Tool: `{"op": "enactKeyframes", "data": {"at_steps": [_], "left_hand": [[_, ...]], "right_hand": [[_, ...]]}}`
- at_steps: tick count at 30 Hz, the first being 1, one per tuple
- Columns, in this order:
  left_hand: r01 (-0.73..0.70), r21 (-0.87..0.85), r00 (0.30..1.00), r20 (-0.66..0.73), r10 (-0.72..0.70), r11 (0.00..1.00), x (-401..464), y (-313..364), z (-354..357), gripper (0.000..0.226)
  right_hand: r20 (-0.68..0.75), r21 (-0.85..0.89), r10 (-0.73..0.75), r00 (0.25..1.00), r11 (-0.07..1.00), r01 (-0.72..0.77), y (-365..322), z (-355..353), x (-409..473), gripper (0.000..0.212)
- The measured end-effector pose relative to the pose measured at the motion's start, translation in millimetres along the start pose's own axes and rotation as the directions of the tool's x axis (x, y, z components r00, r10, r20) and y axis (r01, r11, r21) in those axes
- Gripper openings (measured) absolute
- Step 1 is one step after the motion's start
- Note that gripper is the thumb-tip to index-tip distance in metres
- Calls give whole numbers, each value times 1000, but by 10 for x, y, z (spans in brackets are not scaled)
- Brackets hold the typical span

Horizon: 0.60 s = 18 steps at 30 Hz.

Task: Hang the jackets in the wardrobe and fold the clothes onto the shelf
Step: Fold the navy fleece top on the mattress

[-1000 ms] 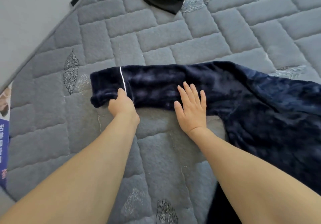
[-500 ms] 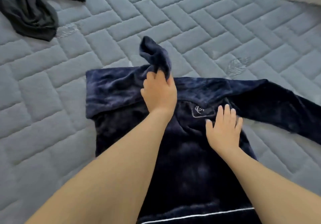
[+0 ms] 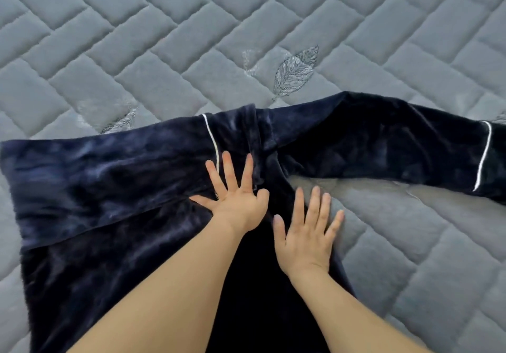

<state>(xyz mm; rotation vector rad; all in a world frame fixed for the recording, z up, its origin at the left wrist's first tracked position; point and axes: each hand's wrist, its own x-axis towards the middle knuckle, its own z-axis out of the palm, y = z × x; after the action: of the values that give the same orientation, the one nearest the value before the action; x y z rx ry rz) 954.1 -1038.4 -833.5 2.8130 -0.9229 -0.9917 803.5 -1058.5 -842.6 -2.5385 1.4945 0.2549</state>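
Both palms flat on navy fleece top (image 3: 109,188), grey quilted mattress (image 3: 164,38) under everything.
My left hand (image 3: 232,202) presses the folded-in sleeve with fingers spread; my right hand (image 3: 306,232) lies open beside it at the garment's edge. Other sleeve runs out right of my right hand. Half a second ago my left hand held that cuff up; now it's laid down.

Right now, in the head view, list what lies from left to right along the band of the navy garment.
folded-over left sleeve → its white piping stripe → left hand → right hand → outstretched right sleeve → white cuff stripe, all on the quilted grey mattress.
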Motion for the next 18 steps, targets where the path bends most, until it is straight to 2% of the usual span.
{"op": "enactKeyframes", "data": {"at_steps": [9, 11, 13, 15, 16, 18], "left_hand": [[48, 49, 998, -35, -46, 998, -12, 43, 9, 78], [46, 67, 999, 3, -46, 997, -31, 68, -35, 78], [57, 101, 993, 100, -67, 993, -65, 122, -166, 78], [80, 230, 982, 150, -117, 970, -80, 224, -413, 79], [79, 318, 988, 101, -116, 945, -108, 295, -563, 77], [53, 430, 987, -162, 20, 901, -120, 485, -855, 63]], "right_hand": [[5, 78, -19, 1000, 997, 18, 10, -69, -9, 70], [-40, 125, -19, 999, 992, 24, 35, -119, -14, 67], [-96, 251, 11, 995, 968, 13, 123, -198, -32, 57], [-110, 366, 65, 992, 930, -20, 248, -301, -64, 45], [-66, 374, 72, 995, 927, -42, 306, -360, -108, 41], [53, 301, 28, 998, 953, -43, 398, -435, -227, 33]]}}
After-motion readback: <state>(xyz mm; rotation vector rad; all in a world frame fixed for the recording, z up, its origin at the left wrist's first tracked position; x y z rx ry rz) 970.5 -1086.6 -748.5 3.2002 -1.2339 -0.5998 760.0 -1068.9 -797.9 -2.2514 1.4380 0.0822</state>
